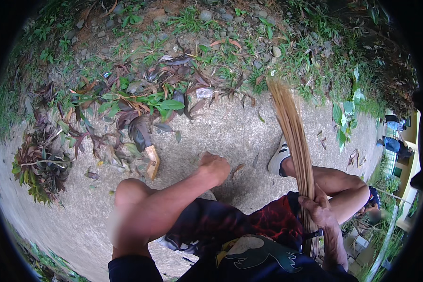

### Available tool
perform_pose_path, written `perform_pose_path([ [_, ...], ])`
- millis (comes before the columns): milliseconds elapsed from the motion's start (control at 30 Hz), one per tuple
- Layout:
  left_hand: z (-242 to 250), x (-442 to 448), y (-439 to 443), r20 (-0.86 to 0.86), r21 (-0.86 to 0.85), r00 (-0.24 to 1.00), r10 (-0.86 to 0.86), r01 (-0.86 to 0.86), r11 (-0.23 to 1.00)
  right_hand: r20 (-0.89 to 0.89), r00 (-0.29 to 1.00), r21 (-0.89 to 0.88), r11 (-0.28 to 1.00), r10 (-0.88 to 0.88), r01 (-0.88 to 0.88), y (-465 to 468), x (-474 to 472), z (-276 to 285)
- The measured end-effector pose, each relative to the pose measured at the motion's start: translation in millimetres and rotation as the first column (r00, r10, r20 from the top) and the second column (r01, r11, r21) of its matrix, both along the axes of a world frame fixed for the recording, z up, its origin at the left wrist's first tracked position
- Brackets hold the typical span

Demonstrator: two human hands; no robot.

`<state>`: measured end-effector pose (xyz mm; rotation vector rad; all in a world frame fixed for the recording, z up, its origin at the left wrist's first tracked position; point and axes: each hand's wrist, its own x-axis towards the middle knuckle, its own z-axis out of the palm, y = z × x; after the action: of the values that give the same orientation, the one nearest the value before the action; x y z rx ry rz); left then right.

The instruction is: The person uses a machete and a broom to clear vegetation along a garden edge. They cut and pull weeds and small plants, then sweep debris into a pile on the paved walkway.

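Observation:
My right hand (317,208) grips a stick broom (296,141) of thin brown ribs near its bound end. The broom's loose tips point away from me, towards the grass edge. My left hand (214,169) is curled into a fist above the concrete path (204,137), and nothing sticks out of it; its palm side is hidden. A small brown dry leaf (237,170) lies just right of that fist. To the left rests a wooden handle (152,163) bearing writing, its far end meeting dark purple leaves (139,132).
Cut leaves and stems (134,102) are strewn along the path's far edge. A leafy heap (44,162) lies at the left. A green leafy stem (343,116) is at the right. People (394,144) are near a building at the far right; another person (373,206) is lower down.

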<state>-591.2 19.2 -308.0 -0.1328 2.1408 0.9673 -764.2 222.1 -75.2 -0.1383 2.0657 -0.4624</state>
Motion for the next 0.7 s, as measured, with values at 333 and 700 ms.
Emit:
perform_pose_path([
  [333,-8.0,8.5,11.0,-0.057,-0.042,0.998,-0.020,0.017,0.999,0.357,0.886,-0.110,0.955,0.296,-0.275,-28.8,8.5,50.1],
  [700,-14.8,-2.4,6.9,-0.136,-0.093,0.986,0.100,-0.113,0.989,0.579,0.784,0.094,0.937,0.223,-0.336,-25.3,5.4,11.1],
])
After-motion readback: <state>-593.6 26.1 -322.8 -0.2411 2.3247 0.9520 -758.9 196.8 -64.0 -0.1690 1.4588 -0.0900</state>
